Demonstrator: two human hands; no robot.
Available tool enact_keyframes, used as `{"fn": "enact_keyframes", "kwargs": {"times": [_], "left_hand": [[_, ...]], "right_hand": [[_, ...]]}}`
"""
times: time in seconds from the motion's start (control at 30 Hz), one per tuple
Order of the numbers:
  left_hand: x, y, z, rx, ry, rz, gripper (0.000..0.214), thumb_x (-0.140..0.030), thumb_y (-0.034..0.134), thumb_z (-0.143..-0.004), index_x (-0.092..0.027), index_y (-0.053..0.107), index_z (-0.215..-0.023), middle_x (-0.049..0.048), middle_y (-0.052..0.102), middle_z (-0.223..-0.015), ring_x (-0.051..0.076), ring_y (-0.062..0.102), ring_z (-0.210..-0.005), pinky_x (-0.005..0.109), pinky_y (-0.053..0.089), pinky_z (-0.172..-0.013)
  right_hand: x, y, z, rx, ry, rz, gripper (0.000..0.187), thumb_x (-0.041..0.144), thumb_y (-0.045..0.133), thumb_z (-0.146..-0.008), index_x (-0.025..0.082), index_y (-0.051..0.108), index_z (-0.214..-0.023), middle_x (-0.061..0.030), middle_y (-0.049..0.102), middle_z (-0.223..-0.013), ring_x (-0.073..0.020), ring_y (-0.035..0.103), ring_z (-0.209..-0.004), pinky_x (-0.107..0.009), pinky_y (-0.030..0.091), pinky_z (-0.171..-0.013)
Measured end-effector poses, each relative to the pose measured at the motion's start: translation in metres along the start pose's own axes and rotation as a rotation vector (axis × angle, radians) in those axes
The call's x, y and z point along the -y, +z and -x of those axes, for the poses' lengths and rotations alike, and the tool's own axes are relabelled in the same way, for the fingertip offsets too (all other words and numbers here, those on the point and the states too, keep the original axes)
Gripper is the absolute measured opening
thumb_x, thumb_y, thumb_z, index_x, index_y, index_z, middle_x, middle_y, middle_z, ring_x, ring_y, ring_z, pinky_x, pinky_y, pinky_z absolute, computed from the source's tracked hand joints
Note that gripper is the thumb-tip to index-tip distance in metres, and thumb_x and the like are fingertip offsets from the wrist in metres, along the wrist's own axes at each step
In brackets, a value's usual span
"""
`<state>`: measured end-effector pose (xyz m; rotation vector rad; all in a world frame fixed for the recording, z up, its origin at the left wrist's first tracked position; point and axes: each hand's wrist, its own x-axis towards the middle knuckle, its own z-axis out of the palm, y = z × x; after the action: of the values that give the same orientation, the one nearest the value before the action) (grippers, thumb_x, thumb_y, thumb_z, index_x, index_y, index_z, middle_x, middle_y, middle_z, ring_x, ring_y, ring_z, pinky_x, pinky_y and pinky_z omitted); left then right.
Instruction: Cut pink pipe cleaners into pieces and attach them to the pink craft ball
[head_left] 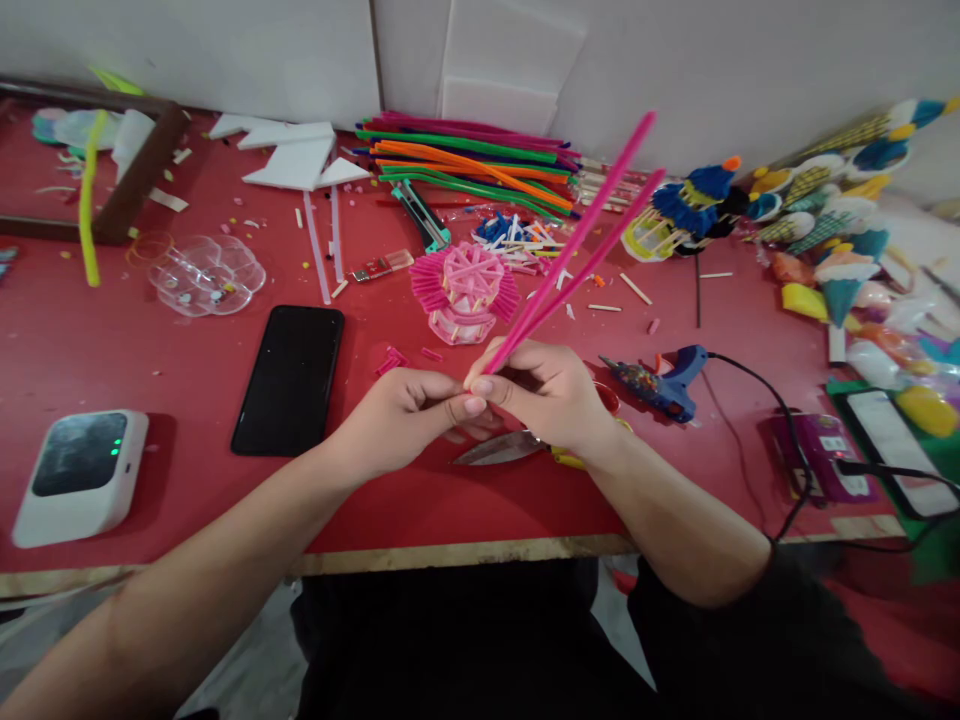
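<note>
Two long pink pipe cleaners [574,255] rise up and to the right from my fingers, meeting at their lower ends and spreading apart toward the tips. My right hand [551,395] is closed on them in a pinch near the bottom. Thumb and fingers of my left hand [409,420] press together at the same lower ends, touching the right fingertips. Just beyond my hands stands a pink craft piece [469,285] with fluffy, ribbed sides and small pale posts. Scissors [506,448] with yellow handles lie below my right hand, which partly hides them.
A blue glue gun [660,385] with a black cord lies right of my hands. Left are a black phone [289,380] and a white device [81,475]. Behind lie bundled pipe cleaners [465,160], a box cutter [420,215] and a clear petal-shaped tray [208,275]. Finished-looking crafts [840,215] crowd the right.
</note>
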<state>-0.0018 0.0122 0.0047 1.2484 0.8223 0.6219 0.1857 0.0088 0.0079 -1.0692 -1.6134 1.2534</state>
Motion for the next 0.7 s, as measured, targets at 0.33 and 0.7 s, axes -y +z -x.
{"fn": "enact_keyframes", "kwargs": {"times": [0.33,0.7], "left_hand": [[-0.023,-0.011,0.03,-0.408,0.18,-0.461,0.017,-0.036,0.072,-0.086,-0.023,0.081,-0.079,0.0043,0.078,-0.115,0.026,0.073,-0.106,0.028,0.058,-0.081],[0.008,-0.01,0.058,-0.372,0.028,-0.179,0.023,-0.039,0.072,-0.086,-0.021,0.08,-0.074,0.0076,0.081,-0.1,0.026,0.076,-0.097,0.031,0.063,-0.078]], "right_hand": [[0.032,-0.037,0.054,0.3,0.055,1.379,0.01,0.01,0.058,-0.085,0.013,0.068,-0.084,-0.0122,0.067,-0.083,-0.0276,0.064,-0.08,-0.038,0.05,-0.072],[-0.009,-0.077,0.062,0.54,0.014,1.337,0.014,0.008,0.06,-0.072,0.017,0.057,-0.083,-0.0091,0.067,-0.083,-0.0225,0.064,-0.076,-0.031,0.045,-0.067]]}}
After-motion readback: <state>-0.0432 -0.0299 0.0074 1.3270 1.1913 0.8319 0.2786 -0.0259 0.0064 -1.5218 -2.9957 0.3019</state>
